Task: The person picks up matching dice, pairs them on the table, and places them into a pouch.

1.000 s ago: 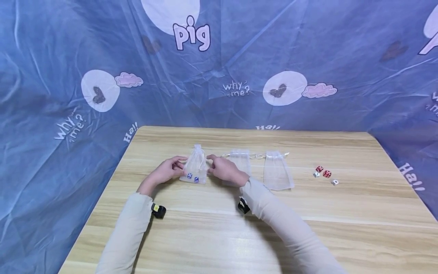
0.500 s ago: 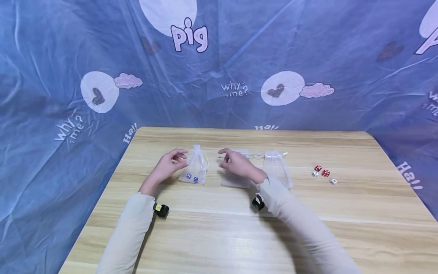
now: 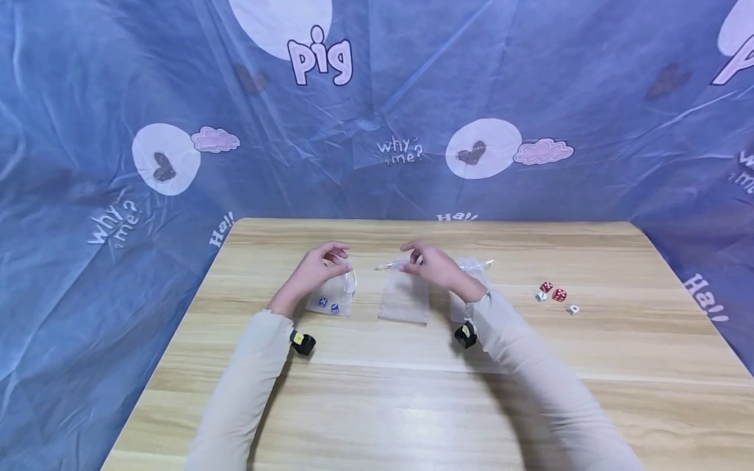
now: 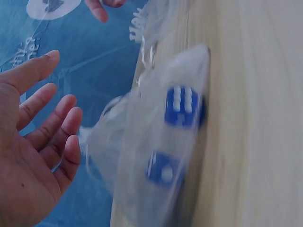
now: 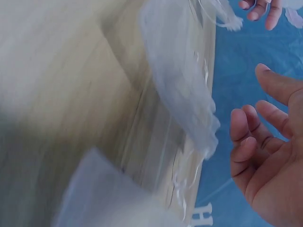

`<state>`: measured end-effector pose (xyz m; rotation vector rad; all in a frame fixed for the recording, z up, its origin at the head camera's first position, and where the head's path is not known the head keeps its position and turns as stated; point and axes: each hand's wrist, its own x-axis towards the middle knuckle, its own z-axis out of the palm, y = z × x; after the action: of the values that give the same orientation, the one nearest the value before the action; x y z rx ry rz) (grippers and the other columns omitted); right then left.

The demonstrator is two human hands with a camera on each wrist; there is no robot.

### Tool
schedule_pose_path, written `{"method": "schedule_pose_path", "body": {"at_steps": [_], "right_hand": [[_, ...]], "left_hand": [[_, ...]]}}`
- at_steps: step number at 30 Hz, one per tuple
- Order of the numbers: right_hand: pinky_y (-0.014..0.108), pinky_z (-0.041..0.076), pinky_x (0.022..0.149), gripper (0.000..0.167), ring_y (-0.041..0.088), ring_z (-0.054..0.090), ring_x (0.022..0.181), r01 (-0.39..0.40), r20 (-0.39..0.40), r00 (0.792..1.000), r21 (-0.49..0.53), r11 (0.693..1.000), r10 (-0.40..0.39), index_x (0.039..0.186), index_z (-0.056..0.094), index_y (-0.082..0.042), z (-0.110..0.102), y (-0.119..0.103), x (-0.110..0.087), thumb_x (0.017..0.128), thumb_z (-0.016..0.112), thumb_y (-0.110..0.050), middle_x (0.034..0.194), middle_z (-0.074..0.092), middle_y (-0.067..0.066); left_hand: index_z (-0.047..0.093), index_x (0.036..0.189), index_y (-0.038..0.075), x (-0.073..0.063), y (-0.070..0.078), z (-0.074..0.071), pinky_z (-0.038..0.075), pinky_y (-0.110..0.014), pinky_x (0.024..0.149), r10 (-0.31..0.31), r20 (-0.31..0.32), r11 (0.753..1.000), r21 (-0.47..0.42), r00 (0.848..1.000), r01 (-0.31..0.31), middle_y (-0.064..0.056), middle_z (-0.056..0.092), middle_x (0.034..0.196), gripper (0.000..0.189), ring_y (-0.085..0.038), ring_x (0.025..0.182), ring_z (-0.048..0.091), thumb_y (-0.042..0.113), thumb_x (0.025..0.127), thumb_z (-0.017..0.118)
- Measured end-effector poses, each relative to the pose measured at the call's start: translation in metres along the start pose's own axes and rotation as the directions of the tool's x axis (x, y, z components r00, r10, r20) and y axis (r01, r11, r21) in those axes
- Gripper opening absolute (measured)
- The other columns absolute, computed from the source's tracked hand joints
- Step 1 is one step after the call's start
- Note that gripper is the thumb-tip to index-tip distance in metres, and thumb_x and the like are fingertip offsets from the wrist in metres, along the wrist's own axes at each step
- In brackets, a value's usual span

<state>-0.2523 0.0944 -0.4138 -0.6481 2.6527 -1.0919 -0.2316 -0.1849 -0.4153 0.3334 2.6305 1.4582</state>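
Note:
My left hand (image 3: 318,267) hovers over the upper part of a sheer white drawstring pouch (image 3: 338,290), which lies on the table with two blue dice (image 3: 335,308) inside. In the left wrist view the hand's fingers are loosely bent, nothing between them, beside the pouch (image 4: 132,142). My right hand (image 3: 434,265) is over the top end of a second, flat pouch (image 3: 403,304), its drawstring showing beyond the fingertips. The right wrist view shows that hand (image 5: 274,151) holding nothing, its fingers relaxed. A third pouch (image 3: 458,307) is partly hidden behind the right hand and wrist.
To the right on the wooden table (image 3: 377,405) lie two red dice (image 3: 559,295) and two white dice (image 3: 573,309). A blue printed cloth (image 3: 377,183) hangs behind the table's far edge. Each wrist carries a black camera (image 3: 303,343).
Both hands have left the sides of the pouch with the blue dice. The right hand has moved right to the second pouch; the left has shifted up and right over the first.

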Motion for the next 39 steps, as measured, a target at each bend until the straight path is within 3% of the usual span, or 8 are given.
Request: {"method": "schedule_pose_path", "body": {"at_steps": [10,18,24,29,39], "right_hand": [[0.027,0.043,0.061,0.045,0.014,0.052,0.069,-0.019,-0.027,0.999,0.013,1.0,0.02,0.128,0.054,0.001,-0.012,0.022,-0.007,0.089,0.067,-0.017,0.094,0.062,0.012],[0.026,0.044,0.058,0.044,0.015,0.053,0.065,-0.052,-0.045,0.998,0.033,0.998,0.054,0.128,0.053,0.002,-0.025,0.033,-0.017,0.09,0.066,-0.015,0.094,0.06,0.013],[0.026,0.047,0.062,0.044,0.024,0.061,0.074,-0.07,-0.063,0.995,0.031,0.997,0.072,0.129,0.053,0.002,-0.033,0.04,-0.026,0.09,0.066,-0.016,0.095,0.061,0.013],[0.027,0.048,0.064,0.045,0.023,0.061,0.076,-0.065,-0.072,0.995,0.032,0.997,0.067,0.129,0.052,0.003,-0.039,0.045,-0.032,0.09,0.066,-0.014,0.095,0.06,0.015],[0.025,0.048,0.063,0.043,0.019,0.058,0.073,-0.074,-0.105,0.992,-0.007,0.997,0.073,0.127,0.054,0.003,-0.055,0.057,-0.05,0.09,0.067,-0.016,0.095,0.06,0.014]], "left_hand": [[0.056,0.13,0.002,0.02,0.012,0.031,0.05,-0.038,0.088,0.002,0.065,1.0,-0.011,0.998,-0.001,-0.019,0.062,0.118,0.048,-0.029,0.102,0.06,0.014,0.086,0.071],[0.058,0.129,0.008,0.025,0.022,0.058,0.05,-0.034,0.085,0.031,0.137,0.999,-0.026,0.99,-0.028,-0.012,0.064,0.118,0.048,-0.024,0.103,0.06,0.018,0.085,0.073],[0.058,0.129,0.008,0.026,0.028,0.078,0.049,-0.036,0.092,0.05,0.221,0.998,-0.036,0.974,-0.043,-0.011,0.063,0.118,0.047,-0.023,0.105,0.06,0.017,0.085,0.073],[0.058,0.128,0.008,0.027,0.027,0.09,0.048,-0.036,0.096,0.042,0.295,0.999,-0.039,0.954,-0.032,-0.009,0.063,0.12,0.049,-0.022,0.108,0.059,0.017,0.084,0.075],[0.058,0.125,0.006,0.03,0.019,0.102,0.047,-0.034,0.099,0.043,0.349,0.999,-0.023,0.936,-0.038,-0.012,0.063,0.117,0.049,-0.023,0.108,0.058,0.014,0.081,0.077]]}}
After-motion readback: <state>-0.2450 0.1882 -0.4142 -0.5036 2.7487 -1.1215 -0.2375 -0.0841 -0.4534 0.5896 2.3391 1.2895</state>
